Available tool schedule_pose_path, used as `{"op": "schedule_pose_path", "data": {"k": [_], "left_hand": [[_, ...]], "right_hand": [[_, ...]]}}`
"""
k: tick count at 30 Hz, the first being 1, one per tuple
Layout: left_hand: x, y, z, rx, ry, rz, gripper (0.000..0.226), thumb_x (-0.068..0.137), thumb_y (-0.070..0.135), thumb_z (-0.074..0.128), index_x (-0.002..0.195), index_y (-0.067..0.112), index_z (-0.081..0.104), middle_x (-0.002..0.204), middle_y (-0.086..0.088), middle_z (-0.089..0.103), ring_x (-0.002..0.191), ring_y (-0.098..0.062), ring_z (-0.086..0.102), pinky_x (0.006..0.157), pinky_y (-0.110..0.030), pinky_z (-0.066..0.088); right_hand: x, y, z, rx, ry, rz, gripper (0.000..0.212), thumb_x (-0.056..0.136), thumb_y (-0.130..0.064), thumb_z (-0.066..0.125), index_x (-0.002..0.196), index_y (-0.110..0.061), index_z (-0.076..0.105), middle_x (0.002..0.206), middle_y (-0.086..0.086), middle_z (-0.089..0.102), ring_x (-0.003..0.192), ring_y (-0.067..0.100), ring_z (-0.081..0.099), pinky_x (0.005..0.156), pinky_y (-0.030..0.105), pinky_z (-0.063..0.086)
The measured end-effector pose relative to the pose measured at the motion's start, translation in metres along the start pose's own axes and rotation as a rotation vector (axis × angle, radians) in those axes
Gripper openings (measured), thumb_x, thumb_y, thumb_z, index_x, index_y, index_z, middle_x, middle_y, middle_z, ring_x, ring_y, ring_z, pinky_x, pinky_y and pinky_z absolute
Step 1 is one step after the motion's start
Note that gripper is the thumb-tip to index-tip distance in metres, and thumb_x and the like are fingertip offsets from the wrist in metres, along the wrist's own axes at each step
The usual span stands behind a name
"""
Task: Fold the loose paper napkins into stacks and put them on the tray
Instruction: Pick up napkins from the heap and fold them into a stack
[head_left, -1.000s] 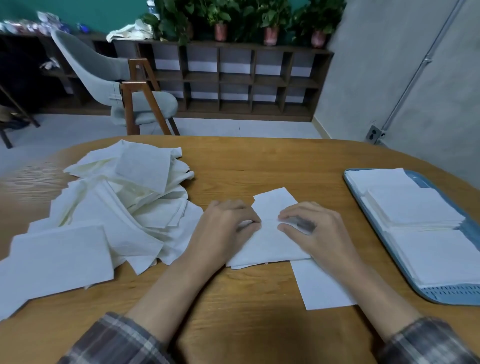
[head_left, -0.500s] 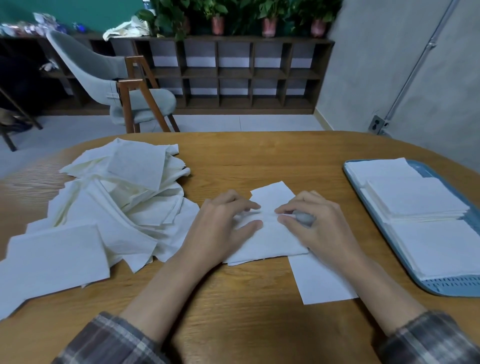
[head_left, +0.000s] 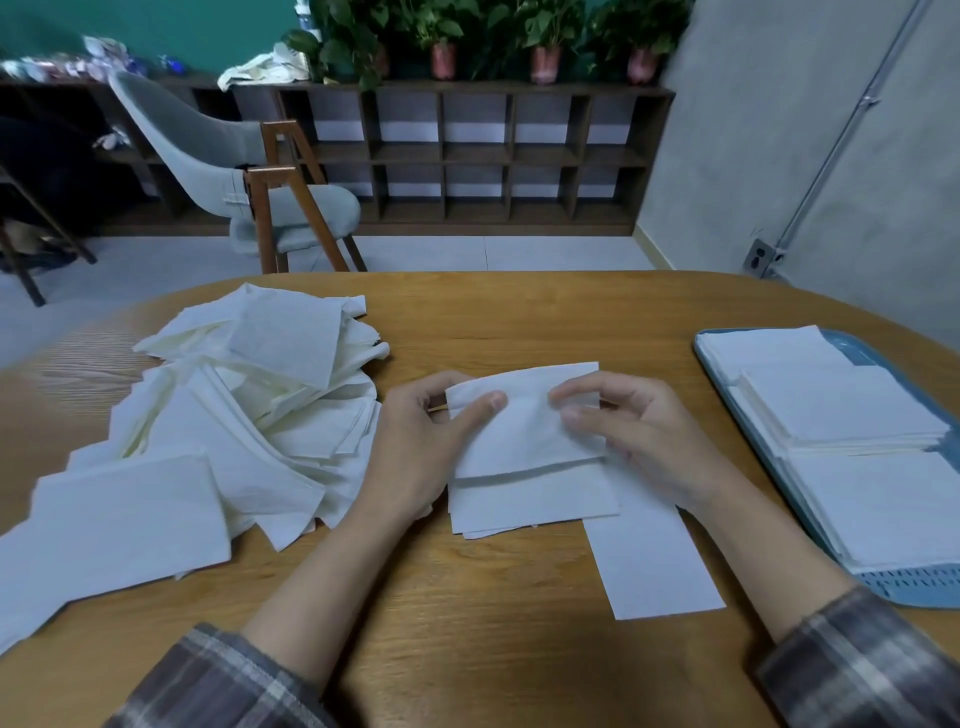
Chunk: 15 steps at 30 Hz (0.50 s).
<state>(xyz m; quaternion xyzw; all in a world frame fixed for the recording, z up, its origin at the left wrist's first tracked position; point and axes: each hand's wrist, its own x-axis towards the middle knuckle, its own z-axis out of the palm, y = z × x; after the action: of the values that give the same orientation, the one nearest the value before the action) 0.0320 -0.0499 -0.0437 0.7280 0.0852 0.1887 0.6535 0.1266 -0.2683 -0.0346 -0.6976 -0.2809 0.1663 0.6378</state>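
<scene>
The left hand (head_left: 415, 457) pinched the left edge of a folded napkin (head_left: 524, 431) and the right hand (head_left: 649, 441) pinched its right edge, mid-table (head_left: 493, 623), over a few flat sheets (head_left: 535, 504); the loose pile (head_left: 234, 415) lay left, and the tray (head_left: 893, 590) with stacks (head_left: 841, 405) right

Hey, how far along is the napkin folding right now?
Done: several folded stacks sit on the blue tray. In hand: left hand and right hand pinch one napkin above a small stack on the table. Remaining: the big loose pile and a single flat sheet.
</scene>
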Motion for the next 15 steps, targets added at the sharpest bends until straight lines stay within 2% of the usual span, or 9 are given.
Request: {"op": "schedule_pose_path", "data": {"k": [2,3,5,7,9,11,13,15], "left_hand": [[-0.001,-0.002,0.002,0.044,0.020,0.032,0.007,0.091,0.022,0.083,0.097,0.021,0.080,0.092,0.003,0.079,0.086,-0.014,0.075,0.076,-0.036,0.057],[-0.002,-0.003,0.003,0.109,0.039,0.068,0.015,0.090,0.023,0.084,0.104,0.024,0.079,0.097,0.009,0.078,0.088,-0.010,0.072,0.076,-0.029,0.056],[-0.004,-0.005,0.005,0.284,0.072,0.181,0.037,0.088,0.025,0.086,0.121,0.029,0.069,0.112,0.016,0.069,0.099,-0.005,0.066,0.077,-0.017,0.051],[-0.005,-0.006,0.005,0.439,0.051,0.311,0.049,0.083,0.030,0.089,0.126,0.030,0.064,0.123,0.014,0.058,0.112,-0.007,0.060,0.085,-0.013,0.047],[-0.005,-0.007,0.006,0.503,-0.062,0.400,0.044,0.078,0.035,0.093,0.115,0.028,0.069,0.120,0.013,0.056,0.114,-0.011,0.059,0.088,-0.013,0.043],[-0.009,-0.006,0.007,0.535,-0.286,0.383,0.039,0.074,0.044,0.094,0.104,0.030,0.074,0.111,0.015,0.062,0.108,-0.010,0.062,0.088,-0.016,0.043],[-0.013,-0.009,0.008,0.640,-0.465,0.359,0.043,0.071,0.057,0.092,0.103,0.034,0.074,0.109,0.019,0.064,0.109,-0.006,0.061,0.094,-0.020,0.042],[-0.015,-0.012,0.009,0.720,-0.510,0.369,0.044,0.072,0.063,0.088,0.103,0.036,0.073,0.111,0.022,0.061,0.112,-0.006,0.058,0.099,-0.024,0.042]], "right_hand": [[0.003,0.006,0.005,-0.021,0.060,0.019,0.016,0.092,-0.018,0.081,0.107,-0.021,0.083,0.099,0.016,0.078,0.087,0.038,0.071,0.080,0.034,0.051],[0.003,0.009,0.007,-0.027,0.109,0.014,0.014,0.094,-0.014,0.079,0.105,-0.021,0.084,0.100,0.013,0.079,0.091,0.036,0.073,0.081,0.036,0.053],[0.003,0.013,0.006,-0.041,0.229,0.007,0.017,0.095,-0.008,0.076,0.102,-0.020,0.084,0.101,-0.003,0.081,0.096,0.023,0.076,0.078,0.029,0.056],[0.002,0.017,0.000,-0.121,0.323,0.004,0.017,0.095,-0.010,0.077,0.099,-0.024,0.085,0.103,-0.011,0.081,0.098,0.014,0.074,0.081,0.028,0.055],[0.000,0.021,-0.007,-0.162,0.358,0.015,0.017,0.093,-0.012,0.079,0.096,-0.028,0.085,0.103,-0.014,0.080,0.099,0.010,0.073,0.087,0.034,0.054],[-0.001,0.024,-0.010,-0.177,0.371,0.033,0.020,0.091,-0.010,0.080,0.094,-0.029,0.085,0.102,-0.013,0.080,0.099,0.010,0.073,0.087,0.035,0.054],[-0.001,0.023,-0.010,-0.194,0.343,0.016,0.023,0.091,-0.006,0.078,0.094,-0.028,0.085,0.103,-0.014,0.080,0.102,0.008,0.073,0.089,0.034,0.053],[-0.001,0.021,-0.009,-0.217,0.297,-0.006,0.025,0.094,-0.005,0.075,0.099,-0.028,0.085,0.107,-0.017,0.079,0.109,0.004,0.071,0.096,0.032,0.052]]}}
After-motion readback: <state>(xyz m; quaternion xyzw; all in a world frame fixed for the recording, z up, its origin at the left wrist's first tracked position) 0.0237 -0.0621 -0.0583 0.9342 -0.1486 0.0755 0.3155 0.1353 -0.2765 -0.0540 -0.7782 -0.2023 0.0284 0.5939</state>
